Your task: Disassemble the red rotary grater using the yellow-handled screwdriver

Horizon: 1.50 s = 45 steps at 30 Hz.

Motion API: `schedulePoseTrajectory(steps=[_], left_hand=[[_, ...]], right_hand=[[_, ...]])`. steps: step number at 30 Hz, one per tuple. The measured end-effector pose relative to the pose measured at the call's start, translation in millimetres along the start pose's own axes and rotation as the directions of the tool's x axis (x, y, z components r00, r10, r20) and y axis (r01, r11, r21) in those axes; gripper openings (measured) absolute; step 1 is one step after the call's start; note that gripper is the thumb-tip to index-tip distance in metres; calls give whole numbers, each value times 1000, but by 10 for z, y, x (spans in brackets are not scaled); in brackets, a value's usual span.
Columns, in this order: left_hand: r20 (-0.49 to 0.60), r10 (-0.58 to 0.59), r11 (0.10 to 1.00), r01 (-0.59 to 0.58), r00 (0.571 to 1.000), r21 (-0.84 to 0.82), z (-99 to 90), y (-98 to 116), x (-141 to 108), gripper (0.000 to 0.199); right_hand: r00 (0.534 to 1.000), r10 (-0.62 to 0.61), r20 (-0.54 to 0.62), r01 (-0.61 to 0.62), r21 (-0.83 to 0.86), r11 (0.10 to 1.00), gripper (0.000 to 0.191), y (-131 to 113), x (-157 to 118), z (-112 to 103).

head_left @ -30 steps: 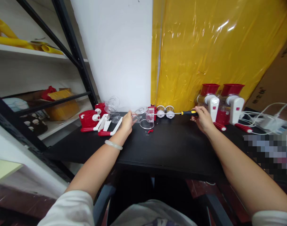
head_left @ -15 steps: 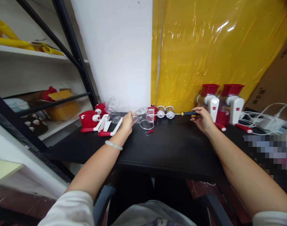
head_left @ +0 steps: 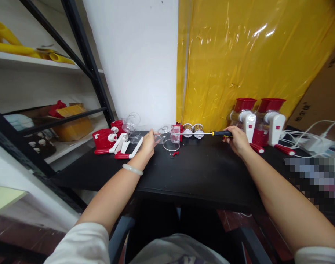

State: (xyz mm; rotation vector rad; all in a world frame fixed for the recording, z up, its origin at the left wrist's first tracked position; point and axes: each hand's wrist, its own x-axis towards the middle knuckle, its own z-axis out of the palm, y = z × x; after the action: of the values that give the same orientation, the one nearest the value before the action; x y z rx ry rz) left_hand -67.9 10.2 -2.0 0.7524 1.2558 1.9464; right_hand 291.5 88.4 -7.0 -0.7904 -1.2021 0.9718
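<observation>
My left hand [head_left: 149, 143] is closed on the left end of a clear plastic grater housing [head_left: 171, 146], which lies sideways above the black table. My right hand [head_left: 238, 140] grips the black and yellow handle of a screwdriver [head_left: 221, 134]. Its long shaft runs level to the left and into the clear housing; where the tip ends is hard to make out. Just below the housing lie a small red part [head_left: 175, 153] and a tiny screw-like piece [head_left: 172, 157]. Two metal grater drums [head_left: 198, 131] stand behind the shaft.
Red grater bases [head_left: 102, 141], white crank handles [head_left: 135, 147] and more clear parts [head_left: 128, 126] sit at the left. Two assembled rotary graters [head_left: 272, 117] stand at the right, beside white cables [head_left: 307, 135]. A black shelf frame [head_left: 94, 73] borders the left side.
The right hand's fingers have shifted slightly around the screwdriver handle. Left hand and housing stay almost where they were.
</observation>
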Motion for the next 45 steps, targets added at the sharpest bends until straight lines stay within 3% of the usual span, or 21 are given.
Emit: schedulePoseTrajectory(steps=[3,11,16,18,21,26,28,33,36,39,41,43,45], left_hand=[[3,-8,1000,8,1000,5,-1,9,-3,36],[-10,-16,1000,16,1000,13,-4,0,23,36],[-30,-22,1000,21,999,-18,-41,-27,63,37],[-26,-11,1000,10,1000,-22,-62,-34,75,38],[-16,17,1000,-17,1000,-14,-84,-31,82,38],[-39,34,999,-34,999,-3,-95,-3,58,39],[-23,37,999,-37,999,-12,-102,8,54,41],[-50,52,998,-53,997,-20,-128,34,70,35],[-36,74,997,-74,997,-10,-132,48,63,35],[-30,84,996,-84,996,-3,-122,66,30,35],[-25,86,996,-86,996,-6,-110,83,6,35],[-35,77,997,-78,996,-16,-97,102,-6,34],[-71,57,998,-58,996,-19,-88,117,-2,33]], right_hand=[[1000,4,-10,-4,51,999,9,-25,-16,4],[995,53,87,-67,165,984,20,-70,-43,-15],[997,77,23,-75,-78,994,41,-11,-33,17],[998,57,33,-53,-123,991,38,8,-48,36],[996,91,20,-91,21,996,28,-17,-83,62],[979,173,112,-197,267,943,35,-90,-106,73],[972,213,104,-231,213,950,26,-68,-87,74],[987,160,24,-156,-125,980,43,45,-53,110],[989,145,32,-147,55,988,32,29,-76,135],[983,159,93,-180,300,937,32,-37,-102,139],[982,153,113,-184,350,918,31,-64,-102,135],[984,158,86,-175,265,948,25,-62,-91,135],[989,140,49,-143,68,987,31,-39,-78,143]])
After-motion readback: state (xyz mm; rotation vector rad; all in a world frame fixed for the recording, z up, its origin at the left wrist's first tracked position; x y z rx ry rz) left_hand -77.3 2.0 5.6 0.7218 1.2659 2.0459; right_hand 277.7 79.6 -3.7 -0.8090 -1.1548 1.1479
